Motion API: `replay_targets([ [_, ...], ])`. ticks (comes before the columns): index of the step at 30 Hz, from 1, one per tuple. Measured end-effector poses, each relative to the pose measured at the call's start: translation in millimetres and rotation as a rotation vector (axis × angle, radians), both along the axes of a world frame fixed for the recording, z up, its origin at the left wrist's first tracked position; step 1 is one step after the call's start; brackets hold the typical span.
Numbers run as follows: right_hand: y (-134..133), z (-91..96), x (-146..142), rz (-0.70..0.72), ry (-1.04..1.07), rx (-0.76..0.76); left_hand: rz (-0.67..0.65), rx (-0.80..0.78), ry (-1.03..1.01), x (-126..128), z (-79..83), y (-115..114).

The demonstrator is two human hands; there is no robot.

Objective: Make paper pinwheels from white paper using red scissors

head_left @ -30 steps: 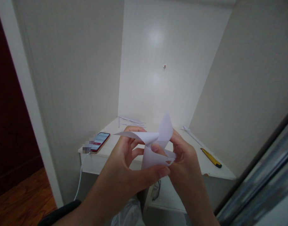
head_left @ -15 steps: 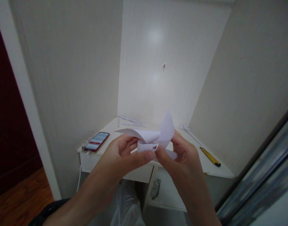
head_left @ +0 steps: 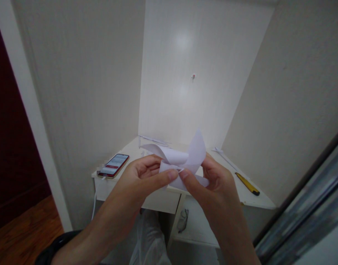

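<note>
A white paper pinwheel [head_left: 176, 156], with curved blades folded toward its middle, is held up between both hands above the desk. My left hand [head_left: 146, 176] is closed on its left side, the thumb pressing the front near the centre and the fingers behind. On the right side my right hand [head_left: 210, 180] pinches it, thumb tip at the centre where the folds meet. One blade sticks up to a point beside the right fingers, and another curls out to the left. The fingertips behind the paper are hidden.
On the white desk [head_left: 262, 200], a phone [head_left: 114, 165] with a white cable lies at the left edge. A yellow utility knife [head_left: 246, 183] rests at the right. Thin paper strips [head_left: 154, 140] lie at the back. Glasses [head_left: 183, 221] show on a lower shelf.
The left blade has curled in and shifted slightly right. My left thumb has risen a little and moved left, and the small gap at the pinwheel's centre has narrowed.
</note>
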State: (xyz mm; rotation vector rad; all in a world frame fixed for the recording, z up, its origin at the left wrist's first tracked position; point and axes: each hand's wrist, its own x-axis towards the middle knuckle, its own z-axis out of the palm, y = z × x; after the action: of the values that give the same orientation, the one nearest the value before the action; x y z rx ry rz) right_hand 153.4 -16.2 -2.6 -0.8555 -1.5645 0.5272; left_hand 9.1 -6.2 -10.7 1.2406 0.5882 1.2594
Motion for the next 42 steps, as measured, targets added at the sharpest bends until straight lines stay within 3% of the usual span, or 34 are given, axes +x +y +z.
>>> replay_targets([
  [15,-4,0.6,1,0.051,-0.011,-0.037,0.044,0.031,0.070,0,0.2,2],
  [28,1,-1.2,5,0.030,-0.015,-0.017,0.192,0.076,0.108,3,-1.0,1],
  [34,2,-6.6,4,0.126,0.015,0.016,0.196,0.089,0.089,4,-1.3,2],
  [42,8,-8.2,4,0.039,-0.011,0.025,0.224,0.065,0.104,5,-1.6,3],
])
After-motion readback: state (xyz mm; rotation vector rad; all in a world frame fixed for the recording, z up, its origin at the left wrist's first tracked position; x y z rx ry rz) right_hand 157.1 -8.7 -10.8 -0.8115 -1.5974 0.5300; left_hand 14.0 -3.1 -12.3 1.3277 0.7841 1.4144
